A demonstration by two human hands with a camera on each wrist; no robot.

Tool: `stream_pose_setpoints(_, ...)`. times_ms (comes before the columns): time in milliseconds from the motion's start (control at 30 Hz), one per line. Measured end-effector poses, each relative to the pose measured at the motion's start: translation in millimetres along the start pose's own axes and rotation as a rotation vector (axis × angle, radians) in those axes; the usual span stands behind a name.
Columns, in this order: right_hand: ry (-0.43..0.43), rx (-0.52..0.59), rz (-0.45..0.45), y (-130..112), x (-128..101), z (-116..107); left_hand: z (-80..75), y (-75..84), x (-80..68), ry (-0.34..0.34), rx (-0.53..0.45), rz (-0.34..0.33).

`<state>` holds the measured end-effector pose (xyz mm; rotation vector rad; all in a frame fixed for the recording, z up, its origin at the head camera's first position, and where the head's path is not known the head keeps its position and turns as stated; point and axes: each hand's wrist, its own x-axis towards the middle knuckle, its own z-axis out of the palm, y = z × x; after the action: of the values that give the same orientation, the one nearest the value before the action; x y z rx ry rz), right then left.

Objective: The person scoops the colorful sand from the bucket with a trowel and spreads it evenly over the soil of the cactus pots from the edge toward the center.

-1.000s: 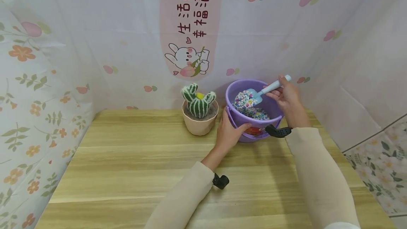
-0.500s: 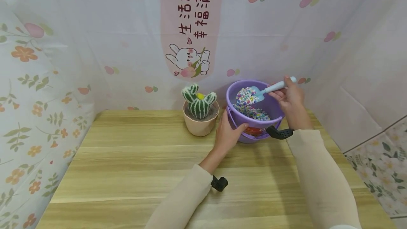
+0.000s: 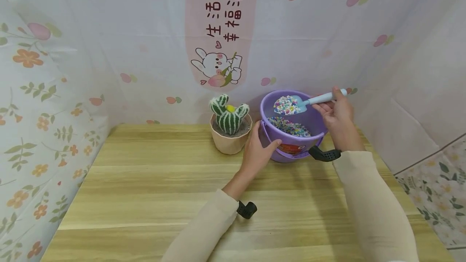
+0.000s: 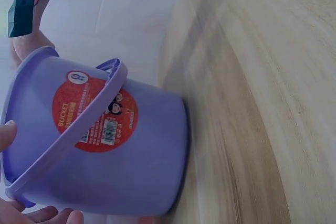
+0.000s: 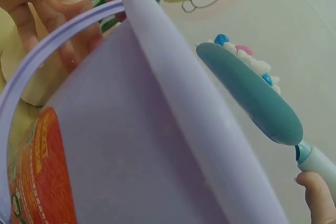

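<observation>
In the head view my right hand point(image 3: 338, 114) pinches the pale blue handle of a small scoop point(image 3: 325, 98). Its blade bears a heap of multicoloured beads point(image 3: 287, 105) above the opening of a purple bucket point(image 3: 271, 130). More small beads point(image 3: 291, 127) lie at the bottom of the bucket. The right wrist view shows the scoop blade point(image 5: 257, 98) from beneath, with the bucket rim below it. My left hand point(image 3: 255, 153) is at the bucket's left side, thumb towards the front and fingers along the side. In the left wrist view the bucket handle point(image 4: 79, 129) hangs down across the red label.
Just left of the bucket stands a potted knitted cactus point(image 3: 229, 122) in a beige pot point(image 3: 227, 144), close to my left fingers. Everything rests on a wooden table point(image 3: 153, 197). A printed cloth point(image 3: 153, 51) hangs behind the table.
My right hand has moved right, taking the loaded scoop from the bucket's left part towards its middle. The left thumb has shifted slightly left along the bucket.
</observation>
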<state>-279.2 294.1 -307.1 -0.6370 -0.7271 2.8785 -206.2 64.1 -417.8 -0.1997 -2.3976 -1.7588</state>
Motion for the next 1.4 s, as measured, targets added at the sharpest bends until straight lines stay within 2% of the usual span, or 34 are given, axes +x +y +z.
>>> stream_pose_setpoints(300,-0.042,0.079,0.025,-1,-9,0,-8.1,3.0,-5.6,-0.011,-0.025,0.007)
stream_pose_setpoints(600,-0.065,0.091,0.052,5,-20,-4,-26.6,3.2,-13.0,0.003,-0.019,0.056)
stream_pose_setpoints(933,-0.082,0.085,0.047,13,-33,-5,-48.3,5.4,-22.3,0.021,-0.033,0.065)
stream_pose_setpoints(1400,-0.12,0.093,0.026,27,-46,-12,-67.6,-10.3,-22.2,0.149,0.025,0.124)
